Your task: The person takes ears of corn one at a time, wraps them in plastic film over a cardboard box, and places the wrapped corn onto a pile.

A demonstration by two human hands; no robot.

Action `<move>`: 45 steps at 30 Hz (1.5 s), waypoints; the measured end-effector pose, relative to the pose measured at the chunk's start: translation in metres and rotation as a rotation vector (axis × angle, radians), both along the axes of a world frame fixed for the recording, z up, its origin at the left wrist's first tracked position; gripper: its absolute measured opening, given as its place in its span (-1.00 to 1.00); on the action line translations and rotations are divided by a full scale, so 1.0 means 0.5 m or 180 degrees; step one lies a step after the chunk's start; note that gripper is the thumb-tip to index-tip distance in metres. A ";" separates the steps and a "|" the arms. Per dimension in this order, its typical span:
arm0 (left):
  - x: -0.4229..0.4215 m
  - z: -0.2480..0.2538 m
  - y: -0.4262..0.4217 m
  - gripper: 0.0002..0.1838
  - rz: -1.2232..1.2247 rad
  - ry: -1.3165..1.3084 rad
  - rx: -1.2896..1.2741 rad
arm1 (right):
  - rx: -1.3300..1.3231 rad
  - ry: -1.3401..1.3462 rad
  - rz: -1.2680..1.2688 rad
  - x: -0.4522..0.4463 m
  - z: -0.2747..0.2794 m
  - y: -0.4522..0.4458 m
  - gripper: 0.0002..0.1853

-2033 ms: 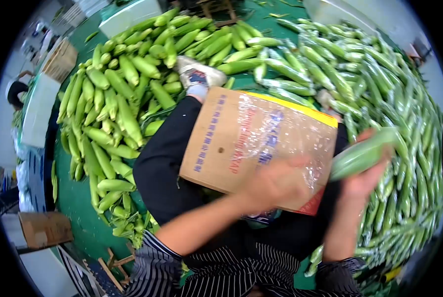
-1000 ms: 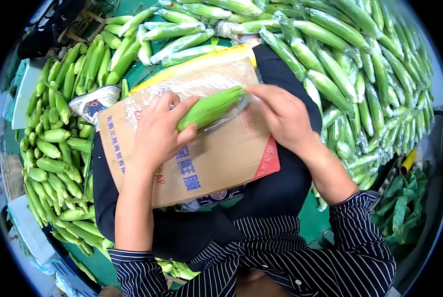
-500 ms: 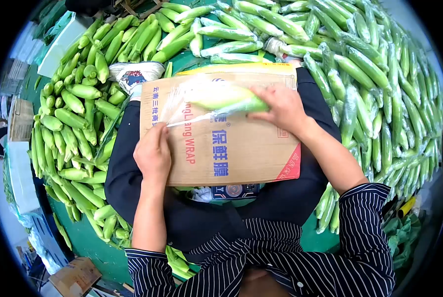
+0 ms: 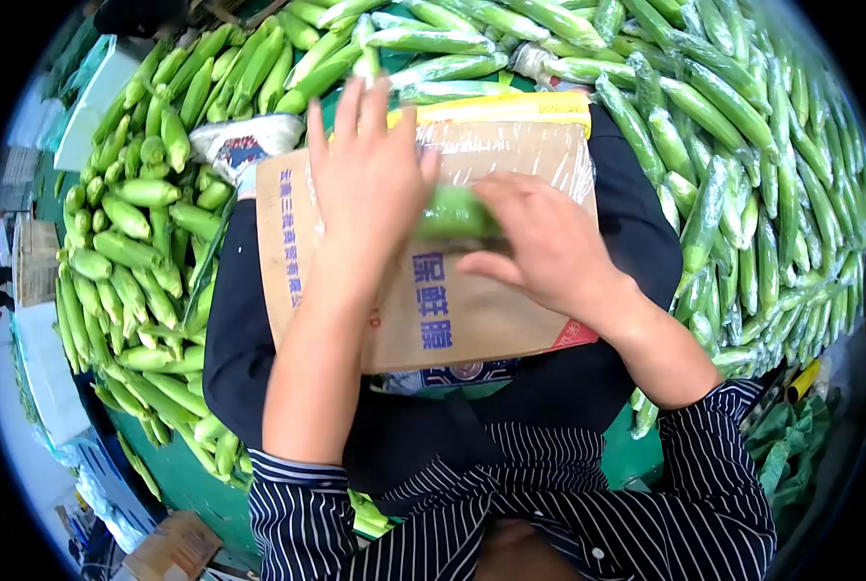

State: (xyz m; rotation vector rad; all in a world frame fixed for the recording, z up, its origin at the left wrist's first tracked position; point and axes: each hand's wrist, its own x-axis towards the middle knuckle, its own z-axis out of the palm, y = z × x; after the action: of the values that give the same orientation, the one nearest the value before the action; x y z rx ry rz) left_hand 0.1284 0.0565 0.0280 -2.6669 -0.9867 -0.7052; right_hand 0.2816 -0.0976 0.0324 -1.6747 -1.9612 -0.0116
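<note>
A green ear of corn [image 4: 457, 213], blurred by motion, lies across the cardboard box [image 4: 336, 320] on my lap. My right hand [image 4: 544, 237] curves round the right end of the ear, thumb on the near side. Over the ear's left end is my left hand [image 4: 370, 160], its fingers spread and pointing away from me. The left hand hides that end, so I cannot tell whether it touches the ear. Clear plastic film [image 4: 576, 169] shines on the far right of the box, beside a yellow strip [image 4: 510, 108] along the far edge.
Unwrapped ears of corn [image 4: 128, 252] are heaped on the left. Film-wrapped ears [image 4: 714, 126] form a large pile at the right and far side. A shoe [image 4: 249, 140] stands beside the left heap. A small cardboard box [image 4: 173, 547] sits at the lower left.
My left hand has moved up and right from the box's left side, where it pinched the film, and its fingers have spread. The ear has shifted slightly towards me.
</note>
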 end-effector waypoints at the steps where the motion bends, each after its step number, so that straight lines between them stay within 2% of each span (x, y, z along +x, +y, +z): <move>1: 0.049 -0.005 0.058 -0.66 -0.0056 -0.0214 0.0244 | -0.0143 -0.0104 -0.0174 -0.003 -0.009 0.027 -0.31; 3: 0.099 0.039 0.069 -0.62 -0.0011 -0.0516 -0.2040 | -0.0471 -0.0332 -0.0512 0.019 -0.039 0.083 -0.30; 4: 0.096 0.048 0.056 -0.56 0.0015 -0.0727 -0.3001 | -0.0355 -0.0296 -0.0482 0.048 -0.054 0.101 -0.31; 6: 0.029 0.024 -0.002 -0.52 -0.0697 -0.0013 -0.1297 | -0.0057 -0.0204 -0.0405 0.091 -0.074 0.132 -0.32; 7: 0.002 0.006 -0.020 -0.50 -0.0992 0.0307 -0.0413 | -0.0580 -0.0001 -0.0259 0.100 -0.057 0.136 -0.31; 9: -0.024 -0.023 -0.045 -0.44 -0.1052 0.0231 0.0012 | -0.1715 0.0389 0.0092 0.111 -0.008 0.125 -0.31; 10: -0.040 -0.035 -0.061 -0.42 -0.1048 0.0197 0.0186 | -0.1637 0.0646 0.0424 0.101 -0.019 0.105 -0.27; 13: -0.048 -0.034 -0.059 -0.48 -0.1354 -0.0100 0.0065 | -0.2081 0.0805 0.0462 0.082 0.029 0.064 -0.27; 14: -0.035 -0.018 -0.062 -0.56 -0.1414 -0.0022 -0.0373 | -0.2565 0.0577 0.0484 0.093 0.066 0.073 -0.34; 15: -0.024 -0.001 -0.067 -0.56 -0.1188 0.0278 -0.0975 | -0.2812 0.0595 0.0353 0.108 0.080 0.087 -0.40; 17: -0.009 0.025 -0.075 -0.55 -0.0695 0.0917 -0.2173 | -0.2568 0.0489 -0.0067 0.128 0.104 0.131 -0.38; 18: -0.010 0.032 -0.064 -0.53 -0.0734 0.0955 -0.2261 | -0.1804 0.0670 0.0744 0.150 0.061 0.151 -0.30; 21: -0.027 0.055 -0.102 -0.54 -0.1067 0.1648 -0.2611 | -0.1576 -0.1036 0.0554 0.101 -0.078 0.163 -0.24; 22: -0.039 0.055 -0.136 -0.66 -0.1284 0.1799 -0.2701 | -0.1903 -0.1021 0.0601 0.093 -0.072 0.165 -0.18; 23: -0.059 0.067 -0.174 -0.65 -0.1255 0.1852 -0.2798 | -0.1903 -0.1010 0.0574 0.090 -0.066 0.166 -0.19; 25: -0.113 0.098 -0.246 -0.51 -0.1509 0.2101 -0.3751 | -0.1930 -0.1039 0.0575 0.091 -0.065 0.164 -0.20; 26: -0.156 0.064 -0.296 -0.47 -0.1946 0.1938 -0.3529 | -0.1594 -0.0923 0.0627 0.089 -0.069 0.154 -0.18; 27: -0.165 0.083 -0.326 -0.47 -0.1823 0.2519 -0.4222 | -0.1280 -0.0925 0.0660 0.078 -0.093 0.135 -0.16; 28: -0.203 0.047 -0.365 -0.42 -0.1631 0.2528 -0.4622 | -0.0951 -0.0914 0.0666 0.053 -0.114 0.114 -0.15; 29: -0.252 0.006 -0.394 -0.41 -0.1896 0.2362 -0.4602 | -0.2389 -0.0506 0.0784 -0.018 0.024 0.070 -0.16; 30: -0.285 -0.019 -0.416 -0.36 -0.1989 0.2308 -0.4742 | -0.2628 0.0033 0.1246 -0.048 0.046 -0.030 -0.17; 31: -0.302 -0.006 -0.429 -0.25 -0.1666 0.1819 -0.5155 | -0.1714 0.0642 0.1749 -0.050 0.015 -0.160 -0.13; 32: -0.306 0.014 -0.416 -0.11 -0.1479 0.1512 -0.5318 | -0.2480 -0.0277 0.2038 -0.075 0.033 -0.236 -0.11; 33: -0.342 0.021 -0.398 -0.04 -0.1572 0.0913 -0.5360 | -0.3130 0.0063 0.1868 -0.101 0.015 -0.309 -0.20; 34: -0.395 0.010 -0.419 -0.04 -0.1332 -0.0625 -0.6595 | -0.3491 0.1235 0.1081 -0.120 -0.021 -0.399 -0.28; 35: -0.428 0.049 -0.412 -0.25 -0.0919 -0.1219 -0.6779 | -0.2846 0.2544 0.0957 -0.144 -0.107 -0.471 -0.34; 36: -0.422 0.010 -0.400 -0.31 -0.0730 -0.1964 -0.6404 | -0.2556 0.2927 0.0602 -0.162 -0.110 -0.501 -0.41; 37: -0.411 -0.015 -0.387 -0.36 -0.0438 -0.2717 -0.5979 | -0.2738 0.3167 0.0224 -0.169 -0.079 -0.495 -0.45; 38: -0.407 -0.025 -0.382 -0.42 -0.0045 -0.3435 -0.5525 | -0.2219 0.3313 -0.0194 -0.179 -0.072 -0.475 -0.51; 39: -0.403 -0.024 -0.390 -0.47 0.0397 -0.4106 -0.4997 | -0.2213 0.3361 -0.0378 -0.161 -0.055 -0.428 -0.46; 41: -0.266 0.032 -0.351 -0.56 0.1277 -0.5604 -0.3703 | -0.2994 0.2589 0.0450 -0.153 -0.021 -0.349 -0.29; 43: -0.186 0.058 -0.336 -0.46 0.0687 -0.4282 -0.4780 | -0.2507 0.3478 0.0632 -0.220 -0.001 -0.337 -0.13; 44: -0.171 0.089 -0.334 -0.25 -0.0182 -0.2314 -0.4141 | -0.2650 0.3661 0.0389 -0.224 0.042 -0.313 0.03; 45: -0.150 0.110 -0.317 -0.06 -0.0565 -0.0926 -0.2552 | -0.1524 0.2952 0.0159 -0.231 -0.022 -0.314 0.08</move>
State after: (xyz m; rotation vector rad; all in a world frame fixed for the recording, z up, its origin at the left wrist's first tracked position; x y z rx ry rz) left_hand 0.0534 -0.1022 0.0830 -3.4411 -1.3401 -0.8980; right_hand 0.1661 -0.2548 0.0214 -1.4743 -1.3173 1.1177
